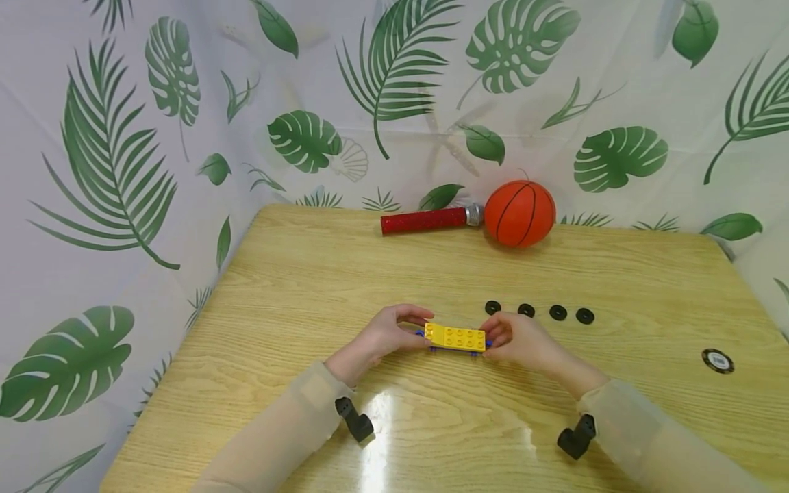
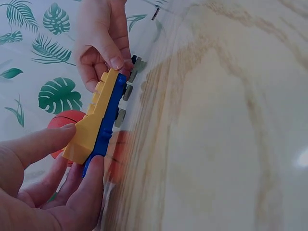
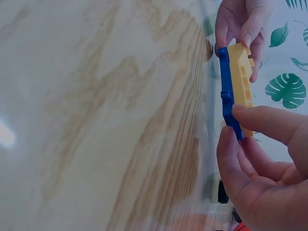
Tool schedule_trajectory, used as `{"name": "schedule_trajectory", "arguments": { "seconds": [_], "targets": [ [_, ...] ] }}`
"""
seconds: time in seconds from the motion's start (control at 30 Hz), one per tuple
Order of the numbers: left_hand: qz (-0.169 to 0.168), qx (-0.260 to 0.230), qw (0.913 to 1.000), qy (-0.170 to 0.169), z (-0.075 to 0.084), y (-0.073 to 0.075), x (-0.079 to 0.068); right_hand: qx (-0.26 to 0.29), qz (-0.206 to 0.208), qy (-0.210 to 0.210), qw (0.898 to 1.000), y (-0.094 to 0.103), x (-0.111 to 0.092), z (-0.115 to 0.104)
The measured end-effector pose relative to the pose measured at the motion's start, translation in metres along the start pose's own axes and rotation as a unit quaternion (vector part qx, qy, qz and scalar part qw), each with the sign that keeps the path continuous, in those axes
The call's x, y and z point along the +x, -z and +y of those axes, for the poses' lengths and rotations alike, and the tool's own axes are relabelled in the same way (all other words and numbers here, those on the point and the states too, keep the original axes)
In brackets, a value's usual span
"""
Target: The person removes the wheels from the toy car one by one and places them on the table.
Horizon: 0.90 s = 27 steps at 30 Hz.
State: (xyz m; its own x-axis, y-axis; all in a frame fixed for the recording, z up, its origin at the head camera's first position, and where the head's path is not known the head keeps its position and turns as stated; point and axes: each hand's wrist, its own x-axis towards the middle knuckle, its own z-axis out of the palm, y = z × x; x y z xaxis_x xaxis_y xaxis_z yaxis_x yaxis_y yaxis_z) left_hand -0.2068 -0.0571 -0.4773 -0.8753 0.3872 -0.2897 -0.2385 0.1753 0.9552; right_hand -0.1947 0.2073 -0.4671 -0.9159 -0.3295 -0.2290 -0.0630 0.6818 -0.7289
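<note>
A toy car body [image 1: 456, 337], with a yellow studded top on a blue base, is held level between both hands near the middle of the table. My left hand [image 1: 394, 331] pinches its sloped yellow end between thumb and fingers. At the opposite end, the thumb and fingers of my right hand [image 1: 520, 339] grip the blue and yellow edge. Small grey pieces [image 2: 127, 92] stick out below the blue base in the left wrist view. Just behind the right hand, several black toy wheels [image 1: 558, 313] lie in a row on the table.
A wood-grain table [image 1: 296, 274] spans the front. An orange basketball [image 1: 520, 213] and a red cylinder with a silver end [image 1: 425, 220] lie at its back edge. A round black-rimmed chip [image 1: 718, 361] is at the right. A leaf-print cloth [image 1: 234, 164] hangs behind.
</note>
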Motion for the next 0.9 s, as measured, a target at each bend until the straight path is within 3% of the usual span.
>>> {"name": "schedule_trajectory", "arguments": {
  "seconds": [0.2,0.5,0.9],
  "targets": [
    [0.001,0.021,0.9998,0.0,0.0,-0.001,-0.001,0.0,-0.008,0.004,1.0,-0.001,0.001,0.001],
    [0.01,0.099,0.995,-0.014,0.0,0.0,-0.003,-0.023,-0.007,0.007,1.0,-0.006,0.002,0.003],
    [0.03,0.213,0.9761,-0.034,0.003,0.0,-0.006,-0.059,0.004,0.02,0.998,-0.011,0.002,0.004]
  ]
}}
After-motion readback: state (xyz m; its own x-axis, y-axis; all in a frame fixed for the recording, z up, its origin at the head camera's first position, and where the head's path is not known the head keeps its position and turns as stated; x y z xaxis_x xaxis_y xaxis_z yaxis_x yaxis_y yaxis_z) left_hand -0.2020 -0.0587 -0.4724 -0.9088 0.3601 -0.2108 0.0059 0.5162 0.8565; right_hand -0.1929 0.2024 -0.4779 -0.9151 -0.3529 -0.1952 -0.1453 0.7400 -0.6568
